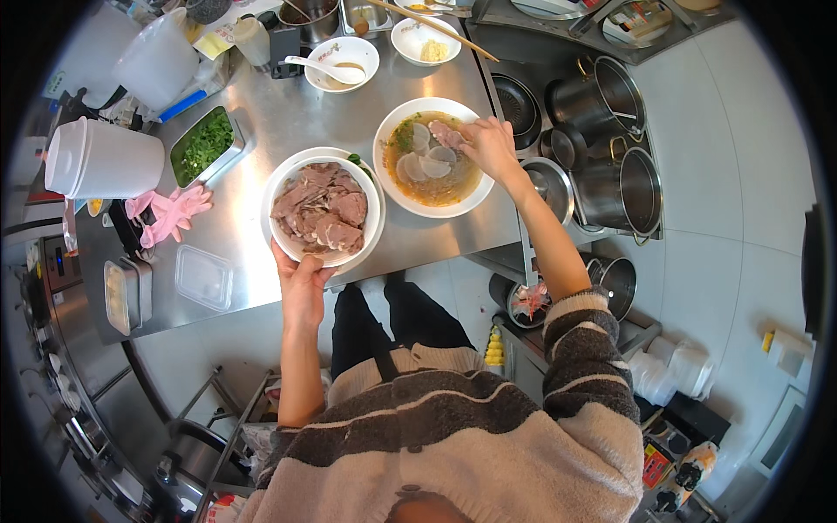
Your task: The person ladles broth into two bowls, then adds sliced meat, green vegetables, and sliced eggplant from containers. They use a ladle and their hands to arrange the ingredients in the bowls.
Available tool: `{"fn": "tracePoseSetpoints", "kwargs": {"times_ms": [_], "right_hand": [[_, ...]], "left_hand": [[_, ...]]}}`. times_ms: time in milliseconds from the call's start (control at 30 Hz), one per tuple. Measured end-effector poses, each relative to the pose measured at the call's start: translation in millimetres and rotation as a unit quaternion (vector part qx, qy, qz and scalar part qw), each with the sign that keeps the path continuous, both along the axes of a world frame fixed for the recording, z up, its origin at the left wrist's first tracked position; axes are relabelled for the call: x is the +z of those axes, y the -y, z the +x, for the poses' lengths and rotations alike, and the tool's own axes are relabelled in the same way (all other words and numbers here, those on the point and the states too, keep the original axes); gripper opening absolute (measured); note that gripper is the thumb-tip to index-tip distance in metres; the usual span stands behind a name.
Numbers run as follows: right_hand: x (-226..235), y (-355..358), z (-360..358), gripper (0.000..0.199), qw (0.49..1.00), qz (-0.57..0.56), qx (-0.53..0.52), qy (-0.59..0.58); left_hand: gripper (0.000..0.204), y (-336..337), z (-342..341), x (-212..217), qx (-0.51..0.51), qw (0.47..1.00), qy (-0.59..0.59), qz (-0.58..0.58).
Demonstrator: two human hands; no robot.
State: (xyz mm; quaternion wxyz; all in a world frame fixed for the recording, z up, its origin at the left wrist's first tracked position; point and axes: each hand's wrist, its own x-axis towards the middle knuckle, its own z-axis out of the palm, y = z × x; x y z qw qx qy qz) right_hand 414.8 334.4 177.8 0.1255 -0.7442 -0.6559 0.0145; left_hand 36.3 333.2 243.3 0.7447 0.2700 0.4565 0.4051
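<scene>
Near the centre of the frame, a white bowl of sliced meat (323, 209) was gripped at its lower rim by the left hand (301, 283), the thumb hooked over the edge and the fingers curled beneath, so the hand was closed on the bowl. Just to the right, and touching or nearly touching it, a white bowl of soup (432, 158) with pale round slices and green herbs stood on the steel counter (288, 113). Over the upper right part of that soup the right hand (490, 146) was held, its fingertips drawn together on a slice of meat (446, 133) that lay at the broth's surface. To the left of the meat bowl, a steel tray of chopped greens (205, 146) was seen, with pink rubber gloves (167, 213) below it and a white lidded bucket (100, 159) at the far left. A clear plastic lid (203, 276) lay at the lower left of the counter. Toward the top of the frame, a small white bowl with a spoon (341, 64) and another small bowl (425, 40) were set, the latter with long chopsticks (436, 30) laid across its rim. Steel pots (621, 187) were ranged at the right of the counter.
</scene>
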Motion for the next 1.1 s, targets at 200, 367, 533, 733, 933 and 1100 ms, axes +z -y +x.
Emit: {"fn": "tracePoseSetpoints", "kwargs": {"times_ms": [200,367,533,733,933,1100], "right_hand": [[65,11,-32,0.019,0.996,0.082,-0.024,-0.028],[110,10,-115,0.014,0.972,0.142,0.135,-0.130],[113,7,-162,0.015,0.972,0.063,0.209,-0.084],[101,4,-171,0.024,0.979,0.028,0.203,0.006],[100,4,-164,0.011,0.973,0.058,0.207,-0.083],[96,9,-152,0.019,0.976,0.044,0.192,-0.094]], "left_hand": [[0.080,-2,0,3,-0.016,1.000,-0.003,0.003],[0.083,-3,3,2,-0.039,0.999,0.000,-0.018],[0.081,1,11,3,-0.054,0.998,0.008,-0.025],[0.083,3,14,5,-0.034,0.999,0.014,-0.007],[0.083,2,15,0,-0.044,0.999,0.003,-0.001],[0.082,1,18,-7,-0.050,0.999,-0.002,-0.001]]}}
